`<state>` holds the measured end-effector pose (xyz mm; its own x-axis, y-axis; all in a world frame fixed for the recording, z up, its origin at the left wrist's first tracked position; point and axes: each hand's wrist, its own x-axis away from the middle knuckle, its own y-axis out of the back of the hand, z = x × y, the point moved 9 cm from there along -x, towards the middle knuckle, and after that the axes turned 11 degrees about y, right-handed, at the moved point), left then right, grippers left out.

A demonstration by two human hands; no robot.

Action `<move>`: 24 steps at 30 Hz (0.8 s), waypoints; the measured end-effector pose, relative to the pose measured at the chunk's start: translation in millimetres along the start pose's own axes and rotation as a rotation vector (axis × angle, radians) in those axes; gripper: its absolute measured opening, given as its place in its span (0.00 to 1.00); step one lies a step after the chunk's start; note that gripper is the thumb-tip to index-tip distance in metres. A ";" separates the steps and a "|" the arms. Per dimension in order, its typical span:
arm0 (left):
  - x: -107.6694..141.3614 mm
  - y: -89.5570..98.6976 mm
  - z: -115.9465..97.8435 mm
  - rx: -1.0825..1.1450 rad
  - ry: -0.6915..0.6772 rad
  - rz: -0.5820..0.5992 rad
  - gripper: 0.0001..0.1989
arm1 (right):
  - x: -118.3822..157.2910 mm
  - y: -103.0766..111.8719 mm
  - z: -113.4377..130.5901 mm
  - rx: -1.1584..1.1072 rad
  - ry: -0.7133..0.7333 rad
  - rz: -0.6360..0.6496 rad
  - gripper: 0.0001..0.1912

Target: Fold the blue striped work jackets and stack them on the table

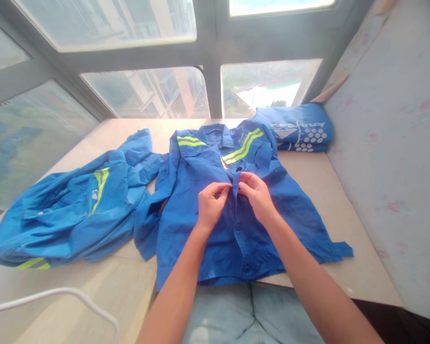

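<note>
A blue work jacket [200,229] with yellow-green reflective stripes lies face up in front of me, its collar pointing toward the windows. My left hand [214,203] pinches one front edge of the jacket near mid-chest. Opposite it, my right hand [255,193] grips the other edge, the raised button placket, between thumb and fingers. Below my hands, buttons show along the placket down to the hem. Whether a button sits between my fingertips is hidden.
To the left lies a second, crumpled blue jacket [75,205] with similar stripes. A folded blue bundle with white print [301,129] rests at the back right against the patterned wall [390,157]. Windows rise behind the pale tabletop [344,205]. A white cable [68,290] curves at lower left.
</note>
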<state>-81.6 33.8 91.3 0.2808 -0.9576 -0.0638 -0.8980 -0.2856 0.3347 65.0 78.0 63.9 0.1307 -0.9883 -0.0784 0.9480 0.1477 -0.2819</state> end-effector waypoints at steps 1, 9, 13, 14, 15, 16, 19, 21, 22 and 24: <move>0.3 0.3 -1.6 -0.026 -0.015 -0.011 0.08 | -0.6 -0.7 0.0 0.007 0.012 0.011 0.18; -0.7 2.1 1.0 -0.083 0.006 -0.069 0.07 | -0.5 -6.7 11.3 0.276 0.193 0.100 0.12; -1.0 1.4 6.5 -0.038 0.045 -0.056 0.07 | 1.8 -10.1 15.9 0.351 0.255 0.117 0.11; -0.9 1.3 8.3 -0.020 0.058 -0.057 0.07 | 2.0 -11.2 17.2 0.373 0.270 0.122 0.10; -0.6 1.1 10.2 0.000 0.072 -0.057 0.07 | 2.1 -12.4 18.7 0.402 0.288 0.129 0.10; -0.2 0.6 11.8 0.023 0.084 -0.056 0.07 | 2.3 -13.8 20.8 0.437 0.312 0.135 0.10; 0.5 -3.7 16.5 0.123 0.128 -0.032 0.07 | 4.3 -18.7 28.9 0.554 0.410 0.145 0.10; 0.4 -8.3 21.5 0.215 0.182 -0.009 0.09 | 7.5 -23.3 32.7 0.606 0.472 0.155 0.12; 0.2 -10.4 24.7 0.260 0.216 -0.004 0.11 | 9.4 -25.4 33.7 0.617 0.496 0.159 0.13; -0.1 -13.4 31.6 0.340 0.283 -0.009 0.14 | 13.3 -28.1 33.9 0.618 0.527 0.159 0.15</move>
<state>-80.3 36.5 57.1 0.3286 -0.9207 0.2107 -0.9421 -0.3353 0.0043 49.9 59.4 103.2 0.2694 -0.7877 -0.5541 0.9383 0.0851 0.3352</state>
